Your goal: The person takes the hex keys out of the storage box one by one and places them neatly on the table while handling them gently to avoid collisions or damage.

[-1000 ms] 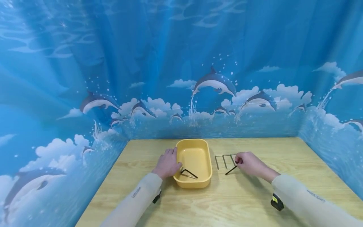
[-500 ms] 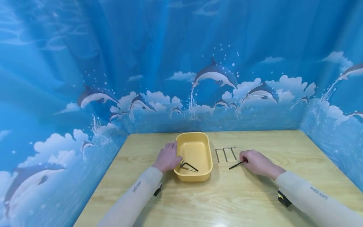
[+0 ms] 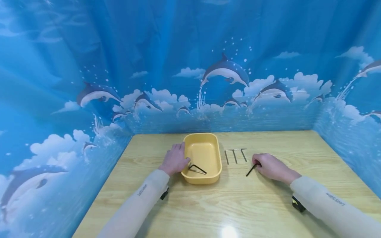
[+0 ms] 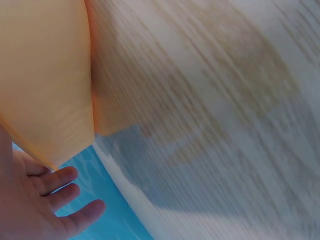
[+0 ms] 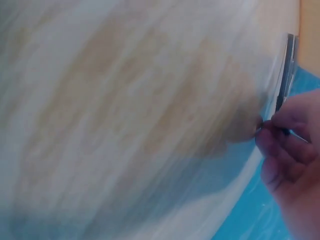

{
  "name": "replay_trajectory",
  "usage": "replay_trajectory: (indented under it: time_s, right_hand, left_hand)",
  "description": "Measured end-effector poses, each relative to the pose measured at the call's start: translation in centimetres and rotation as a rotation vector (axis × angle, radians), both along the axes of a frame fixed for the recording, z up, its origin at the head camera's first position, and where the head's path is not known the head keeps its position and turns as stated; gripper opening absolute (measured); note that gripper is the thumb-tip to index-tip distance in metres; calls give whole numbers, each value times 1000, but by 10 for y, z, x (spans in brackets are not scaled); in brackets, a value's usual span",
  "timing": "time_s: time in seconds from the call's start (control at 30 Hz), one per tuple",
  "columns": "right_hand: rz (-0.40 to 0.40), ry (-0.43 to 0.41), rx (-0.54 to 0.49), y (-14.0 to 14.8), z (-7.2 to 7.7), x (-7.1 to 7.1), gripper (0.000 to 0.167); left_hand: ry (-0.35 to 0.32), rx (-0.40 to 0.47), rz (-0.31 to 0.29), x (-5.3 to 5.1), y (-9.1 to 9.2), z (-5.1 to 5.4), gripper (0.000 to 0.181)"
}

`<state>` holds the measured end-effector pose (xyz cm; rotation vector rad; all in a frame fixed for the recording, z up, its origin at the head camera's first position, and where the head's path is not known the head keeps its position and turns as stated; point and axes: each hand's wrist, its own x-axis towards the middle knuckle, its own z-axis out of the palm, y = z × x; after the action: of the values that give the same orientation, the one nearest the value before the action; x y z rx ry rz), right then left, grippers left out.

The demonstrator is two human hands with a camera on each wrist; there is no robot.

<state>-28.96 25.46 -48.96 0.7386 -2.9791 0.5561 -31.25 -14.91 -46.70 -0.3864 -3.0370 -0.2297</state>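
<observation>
A yellow tray (image 3: pixel 203 180) stands on the wooden table, with a black L-shaped key (image 3: pixel 198 169) and a metallic one in its near left part. My left hand (image 3: pixel 174 160) grips the tray's left rim, thumb over the edge; several of its fingers (image 4: pixel 62 181) show beside the tray wall (image 4: pixel 47 75) in the left wrist view. My right hand (image 3: pixel 272 168) pinches a black key (image 3: pixel 251 170) by one end, its other end pointing toward the near left. In the right wrist view, thumb and fingertips meet on a dark piece (image 5: pixel 267 125).
Three metallic L-shaped keys (image 3: pixel 235 155) lie in a row between the tray and my right hand, their long arms pointing nearward. A blue curtain with dolphins (image 3: pixel 226 71) borders the table (image 3: pixel 208 211) at the back and both sides.
My right hand has moved right with the black key, away from the row of metallic keys, and the key's angle has changed. My left hand stays at the tray. The head view has tilted down.
</observation>
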Motion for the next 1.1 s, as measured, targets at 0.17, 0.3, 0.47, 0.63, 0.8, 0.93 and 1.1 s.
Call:
replay_trajectory:
  time_s: [0.17,0.3,0.47,0.63,0.8,0.93,1.1]
  right_hand:
    - [-54,77,79,-2,1,3,24]
    - [-52,146,119,-4,4,5,20]
    - [-14,256,144,-2,1,3,22]
    - [15,346,177,2,-3,1,21]
    - [10,338,157,5,-4,0,21]
    - [-32,304,138,5,-2,3,13]
    - [-140,120,149,8,7,13,22]
  left_hand:
    - [-7,-2,-5,1,-1,0,78]
    - [0,-5,-9,2,0,0,77]
    - [6,-15,-14,1,1,0,76]
    - [9,-9,-16,1,1,0,75]
    - [7,-1,-11,1,1,1,75]
    - [9,-5,-7,-1,-1,-1,76]
    - [5,-7,-6,-1,-2,0,77]
